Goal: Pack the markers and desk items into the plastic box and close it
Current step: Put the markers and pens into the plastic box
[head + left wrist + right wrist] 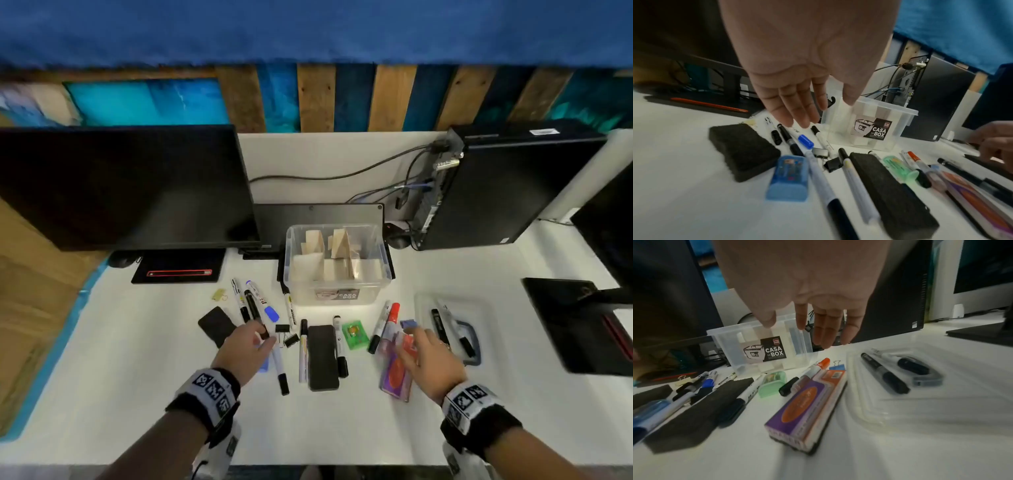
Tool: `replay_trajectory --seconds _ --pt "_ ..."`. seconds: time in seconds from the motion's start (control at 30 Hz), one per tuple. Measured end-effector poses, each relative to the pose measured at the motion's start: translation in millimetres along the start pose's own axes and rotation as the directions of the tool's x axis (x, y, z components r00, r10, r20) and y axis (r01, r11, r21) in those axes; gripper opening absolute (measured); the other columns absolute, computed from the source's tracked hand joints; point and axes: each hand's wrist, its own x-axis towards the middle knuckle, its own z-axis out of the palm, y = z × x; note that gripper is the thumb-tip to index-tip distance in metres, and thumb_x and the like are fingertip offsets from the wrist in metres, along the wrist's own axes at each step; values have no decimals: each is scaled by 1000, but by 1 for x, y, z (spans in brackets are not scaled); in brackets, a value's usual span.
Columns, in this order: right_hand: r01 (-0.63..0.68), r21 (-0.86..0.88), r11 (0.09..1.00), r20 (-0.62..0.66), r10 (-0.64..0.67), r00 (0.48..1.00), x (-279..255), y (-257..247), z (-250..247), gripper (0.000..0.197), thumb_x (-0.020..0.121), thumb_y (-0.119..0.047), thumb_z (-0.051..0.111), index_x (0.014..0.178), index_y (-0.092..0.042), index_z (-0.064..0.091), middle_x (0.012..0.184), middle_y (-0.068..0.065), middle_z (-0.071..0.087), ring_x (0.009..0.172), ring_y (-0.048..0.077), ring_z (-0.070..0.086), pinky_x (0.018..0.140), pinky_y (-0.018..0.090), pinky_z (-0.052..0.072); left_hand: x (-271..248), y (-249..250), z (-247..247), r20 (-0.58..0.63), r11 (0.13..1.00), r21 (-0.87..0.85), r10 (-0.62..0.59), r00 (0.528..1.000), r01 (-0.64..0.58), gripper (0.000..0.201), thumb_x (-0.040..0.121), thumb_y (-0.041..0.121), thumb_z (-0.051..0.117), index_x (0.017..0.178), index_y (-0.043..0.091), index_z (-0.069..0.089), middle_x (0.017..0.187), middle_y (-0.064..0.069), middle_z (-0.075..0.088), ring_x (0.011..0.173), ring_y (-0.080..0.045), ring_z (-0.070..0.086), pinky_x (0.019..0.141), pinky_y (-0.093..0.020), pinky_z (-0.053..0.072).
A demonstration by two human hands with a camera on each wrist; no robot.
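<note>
Both hands hovering spread and empty, left hand (pixel 247 346) over markers (pixel 251 303), right hand (pixel 429 353) above the eraser box (pixel 397 368), apparently choosing first pickups for the plastic box (pixel 337 265)

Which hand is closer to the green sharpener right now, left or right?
Right, narrowly, as far as the head view shows. The right hand hovers just right of the green sharpener, over the purple eraser box; the left hand is farther left, over the blue-capped marker.
</note>
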Motion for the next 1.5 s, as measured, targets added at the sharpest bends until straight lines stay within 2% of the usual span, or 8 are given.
replay_trajectory --seconds 0.2,0.43,0.6,0.87,1.07,1.17,1.43,1.5 --pt "-120 18 993 140 117 983 48 -16 17 50 91 -52 42 131 -21 37 128 5 49 112 30 55 89 40 46 41 27 37 66 988 -58 -136 989 140 32 85 37 61 106 13 56 96 -3 67 92 -22 63 86 -35 51" --pt "-321 48 946 163 310 937 95 -7 36 56 87 -55 49 119 -9 44 121 12 50 112 33 55 93 45 46 54 22 81 135 978 98 -198 971 185 29 77 41 68 77 16 56 73 1 58 76 -18 57 70 -29 44" --pt "-314 -130 941 181 334 925 118 -9 41 68 81 -64 51 120 -9 49 119 10 51 108 31 57 90 43 49 61 21 88 188 970 63 -243 951 235 32 70 40 76 77 14 59 75 -7 68 75 -25 66 73 -36 56" --pt "-191 -209 959 230 238 944 132 -20 46 39 89 -42 46 107 -10 60 112 11 60 102 31 60 86 40 50 71 17 90 223 957 -6 -282 933 291 34 67 35 80 76 5 68 81 -14 73 78 -29 69 75 -43 59" --pt "-217 3 976 138 215 967 117 -15 36 40 94 -43 40 104 -7 52 98 10 61 88 31 63 78 41 53 68 17 84 292 926 -165 -284 913 340 24 72 26 78 70 6 65 66 -7 62 68 -22 64 73 -39 61" --pt "-165 141 976 66 157 985 102 -15 31 35 95 -42 42 100 -9 50 80 7 60 76 31 62 69 38 51 69 15 73 264 915 -255 -245 933 312 26 79 23 71 78 -1 59 75 -17 66 71 -26 69 79 -44 59" --pt "-207 506 837 290 61 955 81 -38 54 25 93 -35 52 98 -11 54 73 2 58 62 16 57 71 36 54 103 16 52 149 866 -321 -353 924 382 15 88 8 48 101 5 41 86 -16 55 74 -29 57 74 -44 53" --pt "-240 546 803 324 62 944 82 -42 60 26 91 -32 55 100 -8 55 74 3 56 65 17 55 70 37 53 107 17 56 101 876 -292 -370 923 383 14 90 12 50 97 4 41 75 -10 53 62 -23 52 59 -32 48"
